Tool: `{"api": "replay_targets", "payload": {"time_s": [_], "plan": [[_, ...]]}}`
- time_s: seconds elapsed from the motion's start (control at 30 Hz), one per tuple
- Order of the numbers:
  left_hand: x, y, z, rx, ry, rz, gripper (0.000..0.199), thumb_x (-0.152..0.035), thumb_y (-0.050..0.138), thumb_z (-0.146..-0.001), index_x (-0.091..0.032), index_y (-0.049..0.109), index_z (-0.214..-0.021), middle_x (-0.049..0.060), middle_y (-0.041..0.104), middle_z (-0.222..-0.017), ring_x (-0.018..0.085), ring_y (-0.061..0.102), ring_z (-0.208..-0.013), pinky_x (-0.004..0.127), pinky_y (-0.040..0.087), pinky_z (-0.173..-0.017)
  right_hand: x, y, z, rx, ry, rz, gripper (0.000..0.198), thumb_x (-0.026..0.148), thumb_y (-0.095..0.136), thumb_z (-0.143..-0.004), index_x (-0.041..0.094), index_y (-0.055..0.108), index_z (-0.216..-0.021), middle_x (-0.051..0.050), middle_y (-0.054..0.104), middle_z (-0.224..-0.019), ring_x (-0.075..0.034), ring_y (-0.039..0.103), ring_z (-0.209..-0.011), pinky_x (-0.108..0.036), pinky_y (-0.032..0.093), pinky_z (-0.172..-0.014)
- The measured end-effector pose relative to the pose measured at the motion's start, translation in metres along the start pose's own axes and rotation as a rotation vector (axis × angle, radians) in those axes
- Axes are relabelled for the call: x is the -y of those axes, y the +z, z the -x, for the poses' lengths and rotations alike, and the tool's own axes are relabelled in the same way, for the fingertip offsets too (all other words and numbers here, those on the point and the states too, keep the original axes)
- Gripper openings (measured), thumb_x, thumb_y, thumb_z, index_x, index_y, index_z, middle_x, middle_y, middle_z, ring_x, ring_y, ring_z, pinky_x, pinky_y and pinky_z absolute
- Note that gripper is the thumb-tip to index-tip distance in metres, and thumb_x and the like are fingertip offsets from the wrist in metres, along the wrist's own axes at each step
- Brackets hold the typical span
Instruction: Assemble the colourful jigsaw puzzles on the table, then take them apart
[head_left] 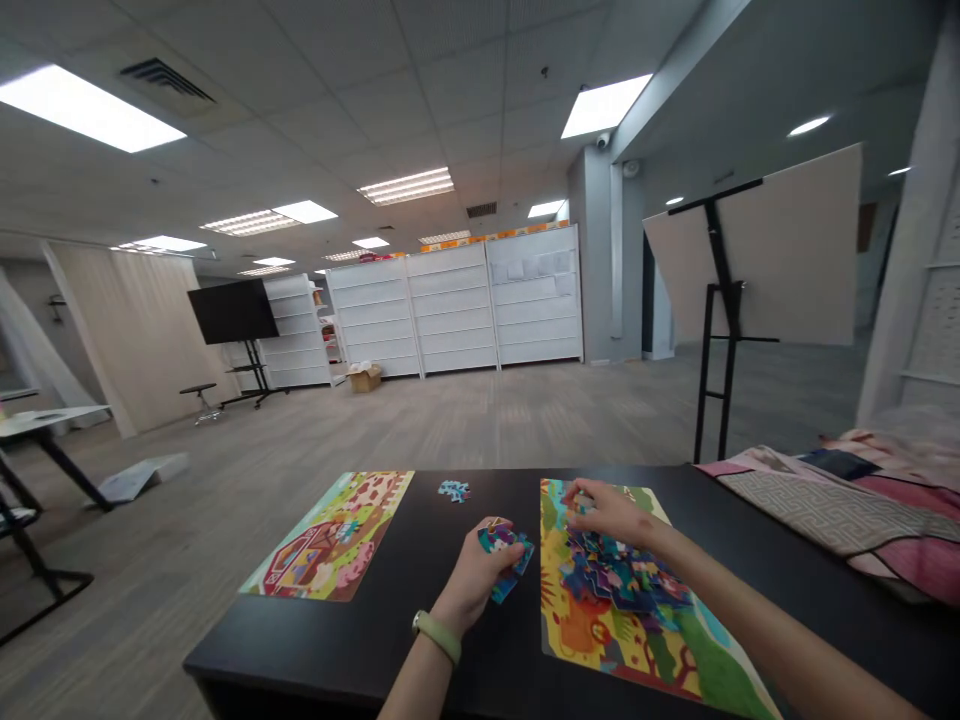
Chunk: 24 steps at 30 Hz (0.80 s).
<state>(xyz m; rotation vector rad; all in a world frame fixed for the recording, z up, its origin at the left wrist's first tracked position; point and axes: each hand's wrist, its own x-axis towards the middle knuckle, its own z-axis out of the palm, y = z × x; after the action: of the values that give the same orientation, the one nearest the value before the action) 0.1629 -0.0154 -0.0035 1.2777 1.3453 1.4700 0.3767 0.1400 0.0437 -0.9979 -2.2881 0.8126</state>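
Note:
My left hand (480, 575), with a pale green band at the wrist, is closed around several blue and purple jigsaw puzzle pieces (508, 560) above the dark table. Over the far part of a colourful picture sheet (581, 640), my right hand (604, 510) has its fingers bent together near the sheet's top left. What lies at those fingertips is too small to make out. A heap of dark blue and purple puzzle pieces (622, 580) rests on that sheet, just below my right hand. At the table's far side lies a small cluster of light blue pieces (454, 491).
A second picture sheet with a red barn (330, 545) lies on the table's left. Folded patterned fabrics (810, 500) are heaped at the right. Beyond the black table (300, 640) stand a board on a stand (787, 250), a screen (234, 311), white shelving (454, 310) and a cardboard box (365, 379).

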Motion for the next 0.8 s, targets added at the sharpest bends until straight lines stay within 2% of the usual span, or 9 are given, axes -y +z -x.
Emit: {"api": "replay_targets", "payload": {"time_s": [0.07,0.2,0.33,0.4,0.53,0.63,0.7,0.8], "plan": [[-0.004,0.030,-0.014,0.072,0.029,0.022,0.059,-0.065,0.074,-0.075,-0.018,0.058,-0.107,0.004,0.065,-0.086,0.018,0.065,-0.075,0.028,0.051,-0.067,-0.019,-0.016,0.007,-0.027,-0.033,0.060,0.027,0.027,0.073,-0.062,0.023,0.072,-0.088,-0.005,0.074,-0.091,-0.026,0.067,-0.091,-0.034,0.049,-0.083],[-0.009,0.087,-0.043,0.171,0.132,-0.079,0.044,-0.061,0.061,-0.088,-0.017,0.062,-0.096,0.005,0.065,-0.090,0.020,0.061,-0.086,0.031,0.049,-0.078,-0.055,-0.031,0.015,-0.182,-0.044,0.135,0.030,0.034,0.053,-0.079,0.021,0.073,-0.098,-0.010,0.075,-0.105,-0.029,0.066,-0.102,-0.040,0.046,-0.093],[-0.005,0.116,-0.064,0.245,0.239,-0.303,0.026,-0.045,0.061,-0.091,-0.019,0.064,-0.089,0.005,0.063,-0.093,0.022,0.056,-0.093,0.034,0.042,-0.089,-0.086,-0.031,0.019,-0.299,0.004,0.143,0.036,0.035,0.038,-0.086,0.020,0.070,-0.094,-0.010,0.075,-0.097,-0.028,0.068,-0.091,-0.041,0.050,-0.083],[-0.001,0.119,-0.070,0.269,0.259,-0.398,0.022,-0.041,0.057,-0.094,-0.020,0.063,-0.090,0.005,0.063,-0.095,0.023,0.054,-0.095,0.035,0.041,-0.091,-0.094,-0.025,0.020,-0.306,0.003,0.128,0.034,0.032,0.038,-0.087,0.021,0.069,-0.093,-0.008,0.075,-0.095,-0.026,0.068,-0.088,-0.038,0.050,-0.081],[0.002,0.112,-0.074,0.265,0.235,-0.526,0.035,-0.046,0.040,-0.102,-0.021,0.063,-0.098,0.007,0.063,-0.104,0.025,0.052,-0.101,0.038,0.038,-0.095,-0.093,-0.012,0.020,-0.278,-0.061,0.107,0.026,0.024,0.041,-0.086,0.023,0.067,-0.083,-0.004,0.073,-0.091,-0.022,0.066,-0.090,-0.036,0.048,-0.086],[-0.004,0.103,-0.070,0.231,0.215,-0.560,0.040,-0.050,0.036,-0.104,-0.023,0.065,-0.104,0.006,0.064,-0.110,0.026,0.052,-0.109,0.041,0.034,-0.102,-0.089,-0.008,0.017,-0.265,-0.094,0.103,0.025,0.019,0.042,-0.085,0.023,0.066,-0.081,-0.003,0.073,-0.090,-0.022,0.065,-0.090,-0.036,0.047,-0.087],[-0.009,0.099,-0.065,0.210,0.231,-0.498,0.044,-0.052,0.035,-0.103,-0.023,0.068,-0.105,0.006,0.066,-0.111,0.025,0.054,-0.110,0.039,0.035,-0.103,-0.089,-0.008,0.016,-0.272,-0.097,0.105,0.026,0.018,0.042,-0.085,0.023,0.068,-0.083,-0.005,0.073,-0.092,-0.023,0.065,-0.091,-0.037,0.047,-0.086],[-0.010,0.099,-0.063,0.142,0.215,-0.232,0.055,-0.059,0.035,-0.101,-0.019,0.072,-0.100,0.008,0.069,-0.105,0.025,0.060,-0.102,0.035,0.042,-0.096,-0.091,-0.010,0.016,-0.286,-0.095,0.111,0.026,0.020,0.042,-0.085,0.023,0.068,-0.081,-0.006,0.074,-0.093,-0.024,0.065,-0.090,-0.038,0.047,-0.084]]}}
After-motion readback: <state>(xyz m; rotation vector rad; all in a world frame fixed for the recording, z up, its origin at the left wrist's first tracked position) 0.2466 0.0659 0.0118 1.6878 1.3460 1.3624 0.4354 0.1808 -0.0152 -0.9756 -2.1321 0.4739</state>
